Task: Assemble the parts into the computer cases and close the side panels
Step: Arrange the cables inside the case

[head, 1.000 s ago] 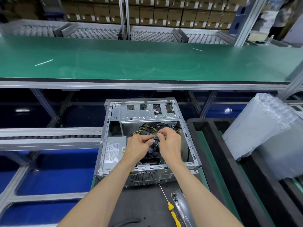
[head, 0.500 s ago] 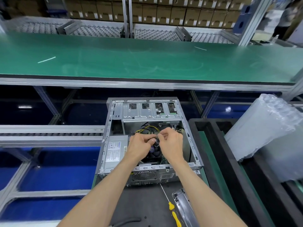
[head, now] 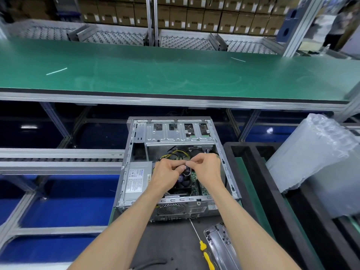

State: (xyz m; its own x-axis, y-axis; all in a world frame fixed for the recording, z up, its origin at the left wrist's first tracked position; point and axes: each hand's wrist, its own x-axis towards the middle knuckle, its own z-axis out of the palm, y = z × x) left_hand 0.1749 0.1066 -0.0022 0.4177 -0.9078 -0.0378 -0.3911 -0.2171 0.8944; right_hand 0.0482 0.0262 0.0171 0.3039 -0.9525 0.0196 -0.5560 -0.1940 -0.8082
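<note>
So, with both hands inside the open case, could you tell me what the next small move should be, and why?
Probably guide the thin wire down to its place on the green circuit board: left hand and right hand both pinch it above the black cooling fan in the open grey metal computer case.

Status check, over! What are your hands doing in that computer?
Left hand and right hand pinching thin wires. Computer case open. Nothing blocking.

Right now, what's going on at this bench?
A person is working inside an open case that lies on its side, side panel off. Both hands, left and right, pinch a small wire above the fan. A screwdriver lies unused in front of the case.
</note>
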